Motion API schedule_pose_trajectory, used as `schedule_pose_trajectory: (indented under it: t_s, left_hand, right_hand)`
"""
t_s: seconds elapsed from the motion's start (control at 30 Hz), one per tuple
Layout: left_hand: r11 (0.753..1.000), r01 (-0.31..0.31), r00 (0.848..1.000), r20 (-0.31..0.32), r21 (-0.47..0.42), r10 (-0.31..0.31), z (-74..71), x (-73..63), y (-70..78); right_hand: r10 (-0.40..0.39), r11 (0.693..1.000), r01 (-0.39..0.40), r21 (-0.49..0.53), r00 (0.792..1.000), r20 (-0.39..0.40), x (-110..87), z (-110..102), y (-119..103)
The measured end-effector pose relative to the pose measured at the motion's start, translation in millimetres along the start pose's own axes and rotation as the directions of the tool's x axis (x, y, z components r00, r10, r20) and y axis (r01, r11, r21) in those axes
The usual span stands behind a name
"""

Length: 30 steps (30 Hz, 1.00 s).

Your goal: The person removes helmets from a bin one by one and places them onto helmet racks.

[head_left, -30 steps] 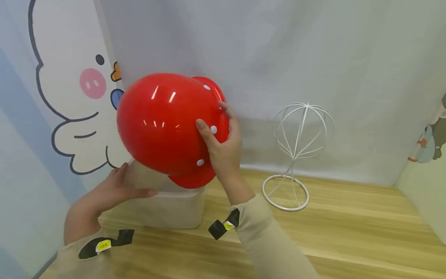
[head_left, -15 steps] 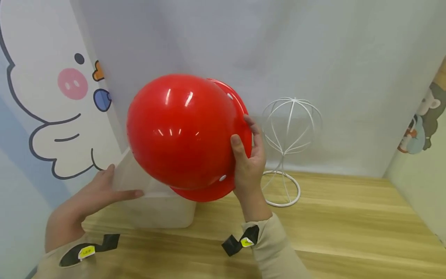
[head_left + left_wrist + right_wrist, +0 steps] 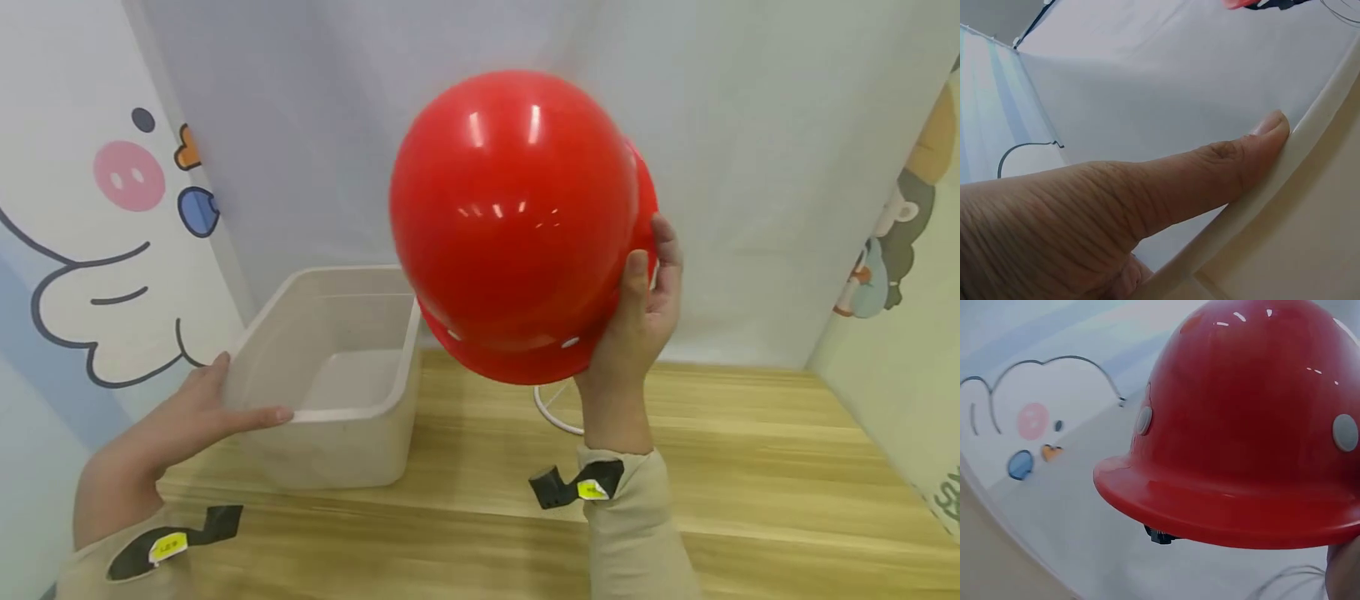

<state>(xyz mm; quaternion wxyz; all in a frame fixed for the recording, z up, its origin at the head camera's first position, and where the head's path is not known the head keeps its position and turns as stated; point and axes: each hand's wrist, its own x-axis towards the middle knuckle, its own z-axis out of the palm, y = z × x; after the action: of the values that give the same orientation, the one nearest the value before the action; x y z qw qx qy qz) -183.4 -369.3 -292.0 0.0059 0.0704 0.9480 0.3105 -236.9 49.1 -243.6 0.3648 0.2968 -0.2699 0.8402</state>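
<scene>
A red hard hat (image 3: 510,208) is held up in the air by my right hand (image 3: 637,308), thumb on the shell and fingers at the brim. In the right wrist view the hard hat (image 3: 1247,425) shows its brim, pale round side plugs and a bit of black fitting beneath. My left hand (image 3: 195,408) holds the near left corner of a whitish plastic bin (image 3: 401,417), with the thumb along its rim. The left wrist view shows that thumb on the bin's rim (image 3: 1310,137). Behind the hat, a white wire stand's base ring (image 3: 558,421) shows; its top is hidden.
The bin stands on a wood-grain table (image 3: 480,533). A light grey curtain (image 3: 300,125) hangs behind. Walls with cartoon figures rise at the left and right; a printed white animal (image 3: 60,317) is on the left one.
My right hand has carried the hard hat right and up, away from over the bin and in front of the wire stand. My left hand stays at the bin's corner; the head view has shifted.
</scene>
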Motion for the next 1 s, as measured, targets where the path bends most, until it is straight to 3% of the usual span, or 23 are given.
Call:
schedule_pose_trajectory:
  t_s: [0.23, 0.5, 0.57, 0.63, 0.73, 0.83, 0.87, 1.0]
  left_hand:
    - [1.000, 0.001, 1.000, -0.001, 0.023, -0.001, -2.6, -1.4, 5.9]
    - [1.000, -0.031, 1.000, -0.005, -0.003, 0.031, 0.3, -1.5, 7.2]
    - [1.000, -0.027, 1.000, -0.004, 0.002, 0.027, 2.1, -0.7, 6.2]
    - [1.000, -0.023, 1.000, -0.005, 0.007, 0.024, 3.5, 0.2, 5.7]
    - [1.000, -0.011, 1.000, 0.003, 0.009, 0.011, 4.1, 0.7, 5.5]
    - [1.000, -0.006, 1.000, 0.012, 0.013, 0.006, 4.0, 0.6, 6.0]
    - [1.000, -0.004, 1.000, 0.015, 0.016, 0.003, 3.7, 0.3, 6.5]
    - [1.000, -0.005, 1.000, 0.014, 0.014, 0.005, 2.9, -0.4, 8.6]
  right_hand:
    - [-0.024, 0.997, 0.031, 0.073, 0.995, -0.093, 25.1, -31.1, -16.9]
    - [-0.057, 0.998, 0.049, -0.051, 0.980, -0.189, 33.2, -62.2, -18.9]
    - [-0.031, 0.996, 0.010, -0.086, 0.971, -0.238, 34.0, -68.5, -18.3]
    - [0.036, 0.990, -0.077, -0.119, 0.949, -0.315, 34.2, -74.4, -17.7]
    - [0.177, 0.960, -0.253, -0.117, 0.878, -0.445, 33.2, -82.1, -17.1]
    - [0.276, 0.925, -0.368, -0.091, 0.817, -0.506, 32.1, -86.6, -16.4]
    - [0.296, 0.919, -0.387, -0.080, 0.809, -0.508, 32.0, -86.9, -15.9]
    - [0.337, 0.912, -0.407, -0.049, 0.813, -0.475, 31.5, -86.8, -12.9]
